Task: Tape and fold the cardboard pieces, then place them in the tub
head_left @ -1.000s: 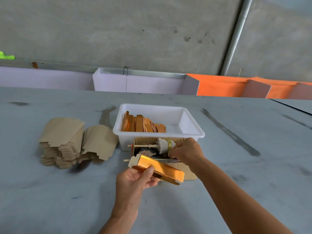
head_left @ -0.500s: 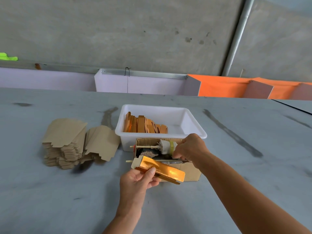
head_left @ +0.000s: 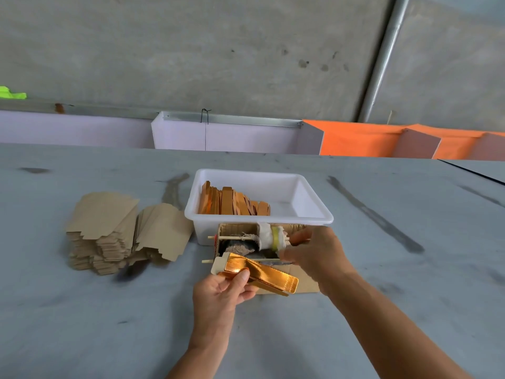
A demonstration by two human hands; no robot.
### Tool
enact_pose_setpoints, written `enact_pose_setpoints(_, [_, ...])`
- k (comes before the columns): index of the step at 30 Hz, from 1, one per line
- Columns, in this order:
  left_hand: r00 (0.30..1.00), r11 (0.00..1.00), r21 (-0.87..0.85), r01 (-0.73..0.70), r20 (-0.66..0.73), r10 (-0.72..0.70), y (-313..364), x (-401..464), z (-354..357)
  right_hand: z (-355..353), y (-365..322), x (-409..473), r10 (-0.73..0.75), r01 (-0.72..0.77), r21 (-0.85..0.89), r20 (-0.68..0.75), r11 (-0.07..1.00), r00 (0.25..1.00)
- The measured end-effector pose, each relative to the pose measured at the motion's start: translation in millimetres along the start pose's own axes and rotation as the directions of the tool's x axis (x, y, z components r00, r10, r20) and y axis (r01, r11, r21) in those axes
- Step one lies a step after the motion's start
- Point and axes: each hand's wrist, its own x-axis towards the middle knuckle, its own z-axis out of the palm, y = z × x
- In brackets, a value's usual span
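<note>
Before white tub (head_left: 314,214): left hand (head_left: 221,294) pinches gold cardboard piece (head_left: 259,274); right hand (head_left: 317,255) alongside, grip unclear.

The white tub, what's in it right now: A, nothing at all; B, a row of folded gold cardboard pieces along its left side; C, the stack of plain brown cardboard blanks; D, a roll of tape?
B: the folded gold pieces stand on edge in a row along the left side of the white tub, while its right part shows bare floor.
</note>
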Motion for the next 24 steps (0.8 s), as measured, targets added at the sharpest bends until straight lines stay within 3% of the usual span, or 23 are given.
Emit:
enact_pose_setpoints(8, [1.0, 1.0, 0.001, 0.021, -0.021, -0.021, 0, 1, -1, 10, 23, -31, 0.02, -0.006, 0.235, -0.058, 0.972, 0.998])
enact_pose_setpoints(17, [0.998, 0.999, 0.02, 0.047, -0.04, -0.046, -2, -4, -3, 19, 37, -37, 0.033, -0.014, 0.271, -0.068, 0.962, 0.997])
enact_pose_setpoints(24, [0.977, 0.998, -0.027, 0.055, -0.203, -0.059, 12, -14, -19, 19, 44, -33, 0.0, 0.023, 0.275, -0.083, 0.961, 0.997])
